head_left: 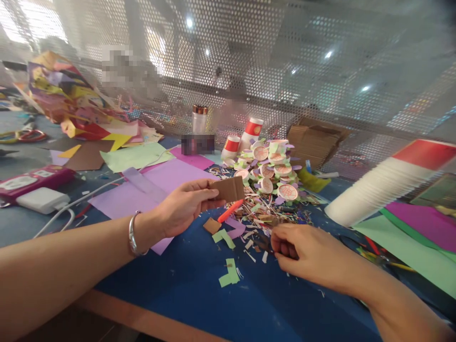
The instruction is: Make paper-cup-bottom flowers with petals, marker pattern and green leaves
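Okay, starting big: perforated metal screen (228,57) across the back, then a blue tabletop (171,285) with a brown front edge. Over on the right, a long, leaning stack of white paper cups (388,185), red at the upper end. Left of centre, a flat sheet of purple paper (178,175). Toward the back, a heap of round printed pieces (270,171) mixed with green and purple paper bits, plus a bundle of brown cardboard (313,140) behind and to the right.

Now for the hands. Left hand (188,204) pinching a small cardboard piece (230,189) between thumb and fingers — held up off the table, in front of the heap. Silver bangle (133,235) on that wrist. Right hand (302,251) low by the litter, fingers curled inward, something dark and blurry at the fingertips — can't tell if gripped or just lying close by.

Down to the little stuff: orange stick-like thing (230,211) near the left hand, just beside a brown square (212,225), then an L-shaped green piece (230,273) nearer the front edge, and lots of thin paper scraps (256,218) below the heap.
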Motion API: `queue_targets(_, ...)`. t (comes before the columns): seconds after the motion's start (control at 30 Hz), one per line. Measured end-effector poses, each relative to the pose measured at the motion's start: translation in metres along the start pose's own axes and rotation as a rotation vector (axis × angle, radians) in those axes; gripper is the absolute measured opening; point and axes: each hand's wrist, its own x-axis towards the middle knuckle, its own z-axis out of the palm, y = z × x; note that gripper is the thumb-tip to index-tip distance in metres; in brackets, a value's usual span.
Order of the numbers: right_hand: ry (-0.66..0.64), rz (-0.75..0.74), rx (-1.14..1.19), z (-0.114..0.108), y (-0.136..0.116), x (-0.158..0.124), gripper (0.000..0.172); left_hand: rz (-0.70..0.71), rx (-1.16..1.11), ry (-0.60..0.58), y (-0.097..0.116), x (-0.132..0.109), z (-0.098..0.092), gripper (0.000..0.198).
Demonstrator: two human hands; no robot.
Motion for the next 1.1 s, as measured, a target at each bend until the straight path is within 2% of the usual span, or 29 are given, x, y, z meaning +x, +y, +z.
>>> queue_targets(0.07, 0.016, -0.009, -0.01, 0.002, 0.001, -0.001, 0.011, 0.102, 0.127, -0.027, 0.0, -0.002, -0.001, 0.014)
queue_targets(0.13, 0.04, -0.011, -0.019, 0.003, 0.001, -0.001, 0.01, 0.228, 0.349, -0.077, 0.0, -0.006, -0.001, 0.02)
queue_targets(0.23, 0.077, -0.009, 0.01, 0.001, 0.0, 0.001, 0.009, 0.48, 0.705, -0.169, 0.003, -0.016, 0.002, 0.028)
queue_targets(0.37, 0.139, -0.019, 0.115, -0.005, 0.003, 0.003, 0.007, 0.793, 0.968, -0.279, 0.007, -0.026, 0.005, 0.033)
queue_targets(0.4, 0.164, -0.021, 0.235, -0.005, 0.005, 0.004, 0.006, 0.846, 1.005, -0.299, 0.007, -0.027, 0.005, 0.034)
queue_targets(0.53, 0.24, 0.022, 0.95, -0.005, 0.008, 0.007, 0.015, 1.103, 1.122, -0.427, 0.006, -0.028, 0.005, 0.04)
queue_targets(0.63, 0.266, 0.072, 1.148, -0.003, 0.001, 0.008, 0.023, 1.275, 1.242, -0.536, 0.004, -0.03, 0.004, 0.043)
queue_targets(0.73, 0.267, 0.097, 1.253, -0.001, -0.013, 0.009, 0.031, 1.298, 1.379, -0.589, 0.002, -0.035, 0.005, 0.043)
queue_targets(0.83, 0.181, 0.104, 1.354, 0.002, -0.024, 0.01, 0.044, 1.298, 1.438, -0.611, 0.001, -0.039, 0.006, 0.044)
queue_targets(1.0, 0.174, 0.114, 1.494, 0.003, -0.028, 0.01, 0.049, 1.286, 1.423, -0.592, -0.003, -0.038, 0.006, 0.04)
queue_targets(1.1, 0.148, 0.062, 1.494, 0.002, -0.029, 0.008, 0.051, 1.258, 1.358, -0.631, 0.003, -0.037, 0.014, 0.04)
